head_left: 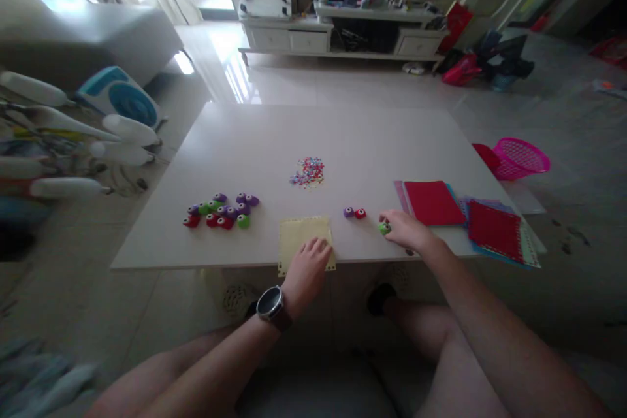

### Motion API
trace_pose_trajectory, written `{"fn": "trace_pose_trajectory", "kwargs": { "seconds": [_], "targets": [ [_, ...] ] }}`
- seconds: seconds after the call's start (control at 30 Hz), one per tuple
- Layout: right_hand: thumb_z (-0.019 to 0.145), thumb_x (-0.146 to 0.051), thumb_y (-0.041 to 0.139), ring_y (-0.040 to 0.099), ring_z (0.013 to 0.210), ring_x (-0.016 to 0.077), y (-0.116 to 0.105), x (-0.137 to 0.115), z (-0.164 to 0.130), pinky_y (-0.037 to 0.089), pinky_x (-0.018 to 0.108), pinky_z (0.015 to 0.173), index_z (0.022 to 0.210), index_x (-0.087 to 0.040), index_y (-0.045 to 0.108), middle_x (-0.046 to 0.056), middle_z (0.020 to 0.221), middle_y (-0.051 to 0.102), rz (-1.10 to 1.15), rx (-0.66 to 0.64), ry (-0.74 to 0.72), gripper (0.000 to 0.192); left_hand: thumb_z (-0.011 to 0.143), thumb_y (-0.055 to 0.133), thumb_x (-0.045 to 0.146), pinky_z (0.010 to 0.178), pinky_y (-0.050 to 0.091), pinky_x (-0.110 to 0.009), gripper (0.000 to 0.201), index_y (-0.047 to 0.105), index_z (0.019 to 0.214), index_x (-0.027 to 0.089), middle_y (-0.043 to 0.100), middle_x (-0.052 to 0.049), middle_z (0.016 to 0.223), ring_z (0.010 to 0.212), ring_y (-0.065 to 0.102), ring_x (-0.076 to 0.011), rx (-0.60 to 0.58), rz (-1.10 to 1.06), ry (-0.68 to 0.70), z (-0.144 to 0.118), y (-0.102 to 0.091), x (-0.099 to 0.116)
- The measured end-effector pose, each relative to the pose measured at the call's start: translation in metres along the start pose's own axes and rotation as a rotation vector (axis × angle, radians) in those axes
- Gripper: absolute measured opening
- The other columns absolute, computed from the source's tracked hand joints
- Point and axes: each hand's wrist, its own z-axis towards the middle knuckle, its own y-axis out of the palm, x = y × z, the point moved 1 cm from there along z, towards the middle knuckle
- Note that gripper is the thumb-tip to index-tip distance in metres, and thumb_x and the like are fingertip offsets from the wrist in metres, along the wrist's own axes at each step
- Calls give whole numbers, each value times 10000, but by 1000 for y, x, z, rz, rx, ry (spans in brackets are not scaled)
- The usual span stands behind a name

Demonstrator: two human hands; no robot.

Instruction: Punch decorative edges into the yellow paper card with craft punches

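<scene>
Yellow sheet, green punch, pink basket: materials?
Yellow sheet: likely matte paper, thin and flat under the left hand. Green punch at the right hand: seemingly glossy plastic. Pink basket: probably moulded plastic mesh.

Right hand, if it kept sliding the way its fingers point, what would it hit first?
The right hand, on a green punch, points left; it would likely meet the red punch first, then the purple one.

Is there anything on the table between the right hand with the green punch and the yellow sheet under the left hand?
Nothing visible sits directly on that line. The right hand holds the green punch; the purple punch and red punch lie just beyond it, apart from the yellow sheet under the left hand.
</scene>
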Motion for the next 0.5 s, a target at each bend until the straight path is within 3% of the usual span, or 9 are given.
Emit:
{"fn": "trace_pose_trajectory", "kwargs": {
  "seconds": [0.13,0.33,0.5],
  "targets": [
    [781,43,586,640,922,214,12,-4,2,439,285,800,943,-172,683,103,1014,692,7,-17,-106,286,837,543,44,1141,458,-459,388,569,1199,183,584,-124,1374,1345,479,-280,-10,-8,-18,3,-4,6],
    [826,-36,659,623,855,175,29,-41,2,445,260,795,940,-176,659,69,993,675,167,23,-250,180,894,532,92,1069,484,-457,181,560,1057,166,617,-131,1162,1165,537,-282,16,6,0,6,-2,11],
    [878,-73,650,621,843,173,43,-64,0,440,270,785,964,-166,659,63,967,680,246,91,-292,126,945,471,80,994,496,-433,124,527,1011,169,598,-116,1081,1025,547,-256,31,-3,6,7,5,12]
  ]
}}
